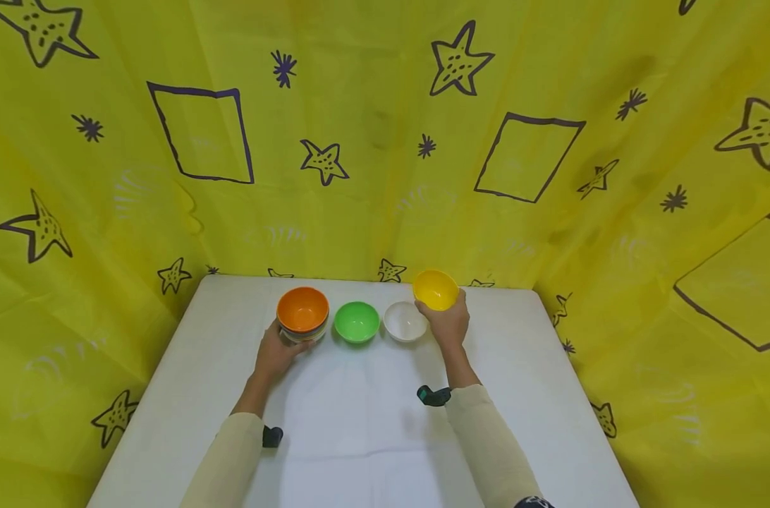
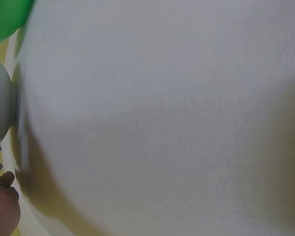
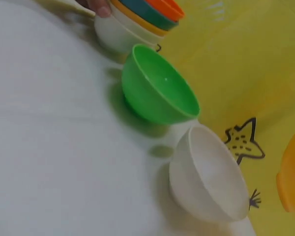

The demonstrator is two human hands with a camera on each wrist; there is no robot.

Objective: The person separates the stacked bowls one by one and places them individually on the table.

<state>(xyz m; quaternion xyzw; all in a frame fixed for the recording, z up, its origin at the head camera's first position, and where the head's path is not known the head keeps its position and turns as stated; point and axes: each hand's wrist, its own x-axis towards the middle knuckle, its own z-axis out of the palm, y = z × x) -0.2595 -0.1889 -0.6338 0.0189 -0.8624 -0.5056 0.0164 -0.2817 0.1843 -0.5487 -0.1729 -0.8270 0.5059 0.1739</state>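
Note:
On the left, my left hand [image 1: 277,354] grips the near side of a stack of bowls, thumb along the front. An orange bowl [image 1: 303,310] tops it; in the right wrist view a teal bowl [image 3: 146,14], a yellow-orange rim and a white bowl [image 3: 113,35] show beneath. My right hand [image 1: 450,326] holds a yellow bowl [image 1: 436,291] by its near side, raised off the table. Between the hands stand a green bowl [image 1: 357,322] and a white bowl [image 1: 405,322], side by side and upright. Most of the left hand lies outside the left wrist view.
A white-covered table [image 1: 334,437] carries the bowls near its far edge. Yellow curtain [image 1: 372,92] with drawn stars and rectangles hangs close behind and along both sides. Dark wrist cameras [image 1: 433,396] sit on both forearms.

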